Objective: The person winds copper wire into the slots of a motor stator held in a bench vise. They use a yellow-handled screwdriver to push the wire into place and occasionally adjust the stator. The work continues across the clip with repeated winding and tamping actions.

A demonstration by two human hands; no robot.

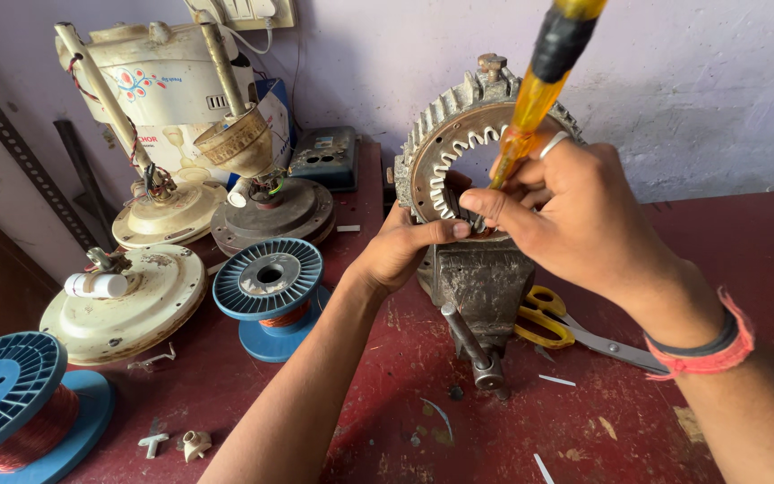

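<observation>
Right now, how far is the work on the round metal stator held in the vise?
Done: the ribbed metal stator ring stands clamped in the grey bench vise, with white slot liners along its left inner edge. In hand: the right hand pushes a yellow-handled screwdriver into a slot while the left hand steadies the ring. Left: no copper wire shows in the slots; blue copper-wire spools wait nearby.

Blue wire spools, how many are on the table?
2. One blue spool of copper wire stands left of the left hand, beside the vise. The other blue spool sits at the bottom-left corner, partly cut off. More may lie out of frame.
</observation>
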